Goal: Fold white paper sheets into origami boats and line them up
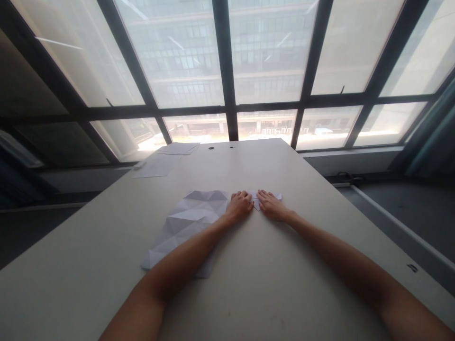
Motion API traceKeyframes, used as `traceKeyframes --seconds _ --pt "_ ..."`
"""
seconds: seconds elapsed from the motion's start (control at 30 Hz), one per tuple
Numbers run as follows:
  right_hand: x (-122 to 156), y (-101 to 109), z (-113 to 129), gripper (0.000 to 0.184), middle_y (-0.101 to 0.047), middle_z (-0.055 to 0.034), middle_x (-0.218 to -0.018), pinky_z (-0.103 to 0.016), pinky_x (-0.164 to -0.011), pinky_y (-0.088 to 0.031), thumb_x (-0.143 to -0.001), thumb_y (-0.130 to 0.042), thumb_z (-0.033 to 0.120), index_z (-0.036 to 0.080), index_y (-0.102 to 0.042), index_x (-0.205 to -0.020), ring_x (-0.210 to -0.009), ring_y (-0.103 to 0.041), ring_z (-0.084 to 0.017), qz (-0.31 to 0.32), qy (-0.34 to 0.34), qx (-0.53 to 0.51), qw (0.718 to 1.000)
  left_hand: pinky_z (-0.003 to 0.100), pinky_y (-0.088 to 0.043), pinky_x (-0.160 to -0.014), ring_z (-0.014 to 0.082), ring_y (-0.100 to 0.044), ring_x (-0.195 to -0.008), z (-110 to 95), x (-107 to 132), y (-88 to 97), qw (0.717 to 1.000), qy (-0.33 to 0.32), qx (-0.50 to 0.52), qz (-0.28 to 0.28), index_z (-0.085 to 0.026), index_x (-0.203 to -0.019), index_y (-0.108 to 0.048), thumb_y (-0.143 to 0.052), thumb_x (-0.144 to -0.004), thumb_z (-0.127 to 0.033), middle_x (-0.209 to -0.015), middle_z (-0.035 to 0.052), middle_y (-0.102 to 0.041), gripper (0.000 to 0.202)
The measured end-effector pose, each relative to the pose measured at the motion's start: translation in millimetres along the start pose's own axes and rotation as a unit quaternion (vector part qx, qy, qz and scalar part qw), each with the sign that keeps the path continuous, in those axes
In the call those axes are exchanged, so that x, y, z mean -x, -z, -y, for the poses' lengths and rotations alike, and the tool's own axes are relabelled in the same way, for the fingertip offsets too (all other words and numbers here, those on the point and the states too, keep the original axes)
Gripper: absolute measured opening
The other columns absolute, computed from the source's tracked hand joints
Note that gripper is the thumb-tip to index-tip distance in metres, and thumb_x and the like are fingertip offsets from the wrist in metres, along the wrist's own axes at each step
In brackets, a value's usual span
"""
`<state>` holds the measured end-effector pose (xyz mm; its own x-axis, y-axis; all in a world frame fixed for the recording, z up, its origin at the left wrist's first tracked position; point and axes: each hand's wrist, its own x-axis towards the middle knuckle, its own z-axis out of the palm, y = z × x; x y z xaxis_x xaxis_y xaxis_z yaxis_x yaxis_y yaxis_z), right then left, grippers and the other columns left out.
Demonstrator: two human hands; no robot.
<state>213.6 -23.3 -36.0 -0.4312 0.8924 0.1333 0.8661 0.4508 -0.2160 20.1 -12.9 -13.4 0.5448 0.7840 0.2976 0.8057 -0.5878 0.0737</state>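
Both my hands rest on a small folded piece of white paper [255, 201] in the middle of a long pale table [284, 265]. My left hand [240, 205] has its fingers curled down on the paper's left part. My right hand [270, 204] lies flatter, fingers stretched over the paper's right part, which pokes out past the fingertips. A large creased white sheet [188, 222] lies flat just left of my left hand, partly under my left forearm.
Loose white sheets [167, 158] lie at the table's far left corner. Two small dark round spots [211, 148] sit near the far edge. Large dark-framed windows [227, 71] stand behind the table. The floor drops away on both sides.
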Motion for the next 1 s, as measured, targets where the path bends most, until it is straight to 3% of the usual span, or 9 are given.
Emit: traceKeyframes --seconds 0.1,0.23,0.37,0.5,0.63,0.83,1.0 --pt "-1 2 -7 0.059 -0.03 -0.0162 -0.161 -0.044 -0.123 -0.019 -0.099 -0.032 0.029 0.007 -0.036 -0.154 -0.151 -0.024 -0.025 0.008 0.029 -0.022 0.999 0.043 -0.043 -0.101 0.0284 -0.058 -0.111 -1 1 1.5 1.0 -0.001 0.012 -0.004 -0.02 -0.11 -0.068 -0.052 -0.098 -0.035 -0.113 0.0126 -0.064 0.025" --pt "-2 0 -13 0.059 -0.031 -0.0116 -0.161 -0.043 -0.123 -0.018 -0.099 -0.035 0.03 0.014 -0.033 -0.156 -0.151 -0.024 -0.022 -0.001 0.059 -0.044 0.997 0.036 -0.039 -0.109 0.0236 -0.053 -0.126 1 1 -5.4 0.995 -0.051 0.081 0.013 -0.02 -0.137 -0.054 -0.048 -0.099 -0.031 -0.135 0.0117 -0.059 0.041" --pt "-3 -3 -13 0.06 -0.03 -0.0117 -0.162 -0.043 -0.123 -0.017 -0.1 -0.036 0.032 0.014 -0.03 -0.157 -0.151 -0.024 -0.022 -0.006 0.064 -0.048 0.997 0.04 -0.026 -0.119 0.0247 -0.036 -0.145 3 0 -13.2 0.993 -0.049 0.091 0.055 -0.016 -0.151 -0.038 -0.04 -0.102 -0.044 -0.157 0.0141 -0.04 0.057" --pt "-2 -3 -11 0.06 -0.028 -0.0106 -0.162 -0.043 -0.124 -0.016 -0.1 -0.033 0.03 0.013 -0.028 -0.158 -0.151 -0.022 -0.022 -0.006 0.063 -0.043 0.997 0.044 -0.018 -0.122 0.0268 -0.024 -0.151 1 1 -13.0 0.992 -0.037 0.072 0.094 -0.014 -0.157 -0.028 -0.03 -0.103 -0.054 -0.163 0.0144 -0.028 0.067" --pt "-1 -1 -7 0.059 -0.027 -0.0097 -0.163 -0.045 -0.123 -0.013 -0.102 -0.03 0.032 0.014 -0.028 -0.158 -0.151 -0.022 -0.022 -0.002 0.036 -0.034 0.999 0.048 -0.015 -0.121 0.0315 -0.017 -0.152 -1 1 -8.8 0.992 -0.024 0.059 0.108 -0.012 -0.158 -0.026 -0.026 -0.103 -0.057 -0.164 0.0146 -0.024 0.071" --pt "-1 2 -6 0.06 -0.024 -0.0112 -0.164 -0.046 -0.123 -0.013 -0.104 -0.025 0.04 0.016 -0.029 -0.158 -0.152 -0.018 -0.023 0.012 -0.008 -0.016 1.0 0.054 -0.016 -0.12 0.0371 -0.017 -0.152 0 1 -6.8 0.993 -0.01 0.052 0.108 -0.019 -0.158 -0.028 -0.026 -0.1 -0.063 -0.164 0.0117 -0.025 0.072" --pt "-1 5 -14 0.068 -0.02 -0.0165 -0.165 -0.049 -0.122 -0.012 -0.103 -0.022 0.052 0.011 -0.029 -0.157 -0.153 -0.014 -0.028 0.014 -0.094 -0.003 0.995 0.058 -0.015 -0.118 0.0445 -0.016 -0.15 -2 3 -2.9 0.992 0.013 0.04 0.117 -0.019 -0.156 -0.033 -0.032 -0.098 -0.064 -0.163 0.0112 -0.027 0.073"
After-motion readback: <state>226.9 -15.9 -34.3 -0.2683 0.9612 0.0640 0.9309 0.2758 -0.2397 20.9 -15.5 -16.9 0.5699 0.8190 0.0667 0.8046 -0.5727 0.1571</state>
